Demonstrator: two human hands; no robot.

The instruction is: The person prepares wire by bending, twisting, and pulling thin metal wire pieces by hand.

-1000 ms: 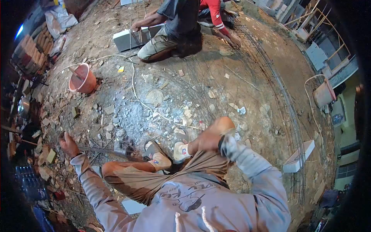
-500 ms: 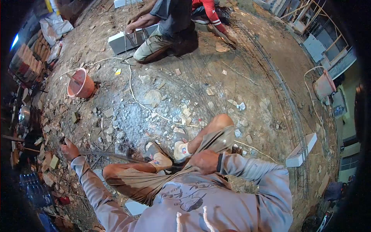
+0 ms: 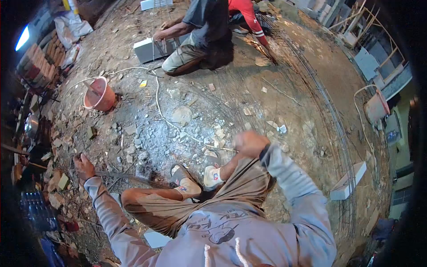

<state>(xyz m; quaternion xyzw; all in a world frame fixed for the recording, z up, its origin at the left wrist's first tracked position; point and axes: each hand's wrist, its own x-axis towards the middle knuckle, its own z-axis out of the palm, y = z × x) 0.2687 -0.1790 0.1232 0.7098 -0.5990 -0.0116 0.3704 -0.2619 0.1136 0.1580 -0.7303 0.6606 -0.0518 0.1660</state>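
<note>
My left hand (image 3: pixel 83 167) is at the left with its fingers curled, beside one end of a bundle of thin dark wires (image 3: pixel 129 176); what it holds is too small to make out. Over my bent knee is my right hand (image 3: pixel 251 143), closed and blurred at the fingers; anything inside it is hidden. The wires run along the ground from my left hand towards my feet (image 3: pixel 187 183). A pale cable (image 3: pixel 159 104) curves over the rubble in front of me.
A co-worker (image 3: pixel 207 31) kneels by a pale block (image 3: pixel 149 50); another person's red sleeve (image 3: pixel 245 18) reaches down beside long steel bars (image 3: pixel 322 91). One bucket (image 3: pixel 103 99) stands left, another (image 3: pixel 376 107) right. A white block (image 3: pixel 348 181) lies near the bars.
My right hand moved down and inward towards my lap, then back up and forward over the knee. My left hand has stayed nearly in place. The view has shifted slightly.
</note>
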